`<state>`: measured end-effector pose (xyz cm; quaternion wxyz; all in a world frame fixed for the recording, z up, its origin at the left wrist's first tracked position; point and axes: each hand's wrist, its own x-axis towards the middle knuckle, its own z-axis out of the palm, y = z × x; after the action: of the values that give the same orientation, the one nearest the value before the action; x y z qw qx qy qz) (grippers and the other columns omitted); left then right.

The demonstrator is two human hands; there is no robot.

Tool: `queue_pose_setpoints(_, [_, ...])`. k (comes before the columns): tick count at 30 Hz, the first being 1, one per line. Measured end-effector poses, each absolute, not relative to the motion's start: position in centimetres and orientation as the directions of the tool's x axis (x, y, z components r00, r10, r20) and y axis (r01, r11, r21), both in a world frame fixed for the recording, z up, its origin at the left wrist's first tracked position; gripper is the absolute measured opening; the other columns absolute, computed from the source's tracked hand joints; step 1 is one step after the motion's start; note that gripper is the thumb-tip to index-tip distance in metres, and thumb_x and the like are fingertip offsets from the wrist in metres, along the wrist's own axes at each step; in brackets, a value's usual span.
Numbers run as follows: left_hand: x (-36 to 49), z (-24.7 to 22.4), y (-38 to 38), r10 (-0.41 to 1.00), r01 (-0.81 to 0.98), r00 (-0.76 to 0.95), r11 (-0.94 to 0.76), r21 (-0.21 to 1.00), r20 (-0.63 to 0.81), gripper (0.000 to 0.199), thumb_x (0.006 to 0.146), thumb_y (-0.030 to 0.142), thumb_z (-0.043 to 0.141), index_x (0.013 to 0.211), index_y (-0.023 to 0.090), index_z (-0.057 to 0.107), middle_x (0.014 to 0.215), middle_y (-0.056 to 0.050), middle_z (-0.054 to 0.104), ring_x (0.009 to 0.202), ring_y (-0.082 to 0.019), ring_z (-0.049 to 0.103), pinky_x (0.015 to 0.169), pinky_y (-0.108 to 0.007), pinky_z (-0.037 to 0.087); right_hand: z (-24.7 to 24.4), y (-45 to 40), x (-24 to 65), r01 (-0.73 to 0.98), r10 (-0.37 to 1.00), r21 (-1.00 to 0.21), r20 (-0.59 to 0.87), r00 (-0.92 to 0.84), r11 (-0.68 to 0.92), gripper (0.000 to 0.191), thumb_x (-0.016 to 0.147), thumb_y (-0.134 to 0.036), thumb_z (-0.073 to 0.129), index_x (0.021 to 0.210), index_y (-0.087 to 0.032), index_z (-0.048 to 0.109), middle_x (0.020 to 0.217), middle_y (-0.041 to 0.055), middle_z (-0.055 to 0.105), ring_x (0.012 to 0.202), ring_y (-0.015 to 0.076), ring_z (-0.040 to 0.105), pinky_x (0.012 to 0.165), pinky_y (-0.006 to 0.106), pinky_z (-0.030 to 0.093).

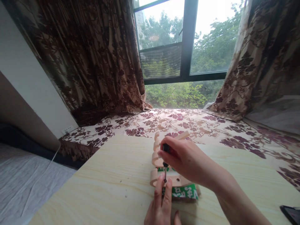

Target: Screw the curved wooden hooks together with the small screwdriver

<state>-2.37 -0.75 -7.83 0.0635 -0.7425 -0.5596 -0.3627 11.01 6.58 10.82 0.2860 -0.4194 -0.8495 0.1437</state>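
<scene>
Left hand (160, 201), fingers narrowly parted, touches a wooden piece (172, 182); right hand (186, 156) grips an upright screwdriver (166, 149).

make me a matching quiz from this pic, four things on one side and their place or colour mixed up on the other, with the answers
Things
1. screwdriver
2. wooden piece
3. printed wrapping
4. flat device

Places and colours
A. dark, at the lower right corner of the picture
B. pale, right by the fingers of the left hand
C. in the right hand's grip, pointing down
D. green with white marks, partly under the wood

Right pairs: 1-C, 2-B, 3-D, 4-A
</scene>
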Motion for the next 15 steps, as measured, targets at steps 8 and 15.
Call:
queue_pose_setpoints(8, [-2.4,-7.4,-1.1,0.799,0.881,0.114,-0.356,0.312,0.590,0.093,0.062,0.002,0.057,0.148,0.026,0.029,0.152,-0.007,0.036,0.127,-0.027,0.052,0.084,-0.025,0.058,10.8,6.6,11.2,0.655,0.785,-0.438,0.409,-0.465,0.616,0.023,0.090,-0.032,0.052,0.072,-0.021,0.042,0.059,-0.0049,0.047,0.053,0.0095,0.036,0.051,0.024,0.023])
queue_pose_setpoints(15, [-2.0,-6.7,-1.3,0.769,0.868,0.085,-0.369,0.331,0.634,0.096,0.063,0.001,0.056,0.149,0.028,0.023,0.150,-0.008,0.039,0.118,-0.027,0.060,0.078,-0.026,0.059,11.4,6.0,11.0,0.583,0.766,-0.501,0.348,-0.540,0.639,0.011,0.091,-0.030,0.052,0.091,-0.021,0.057,0.068,-0.0008,0.058,0.059,0.0120,0.047,0.055,0.025,0.029])
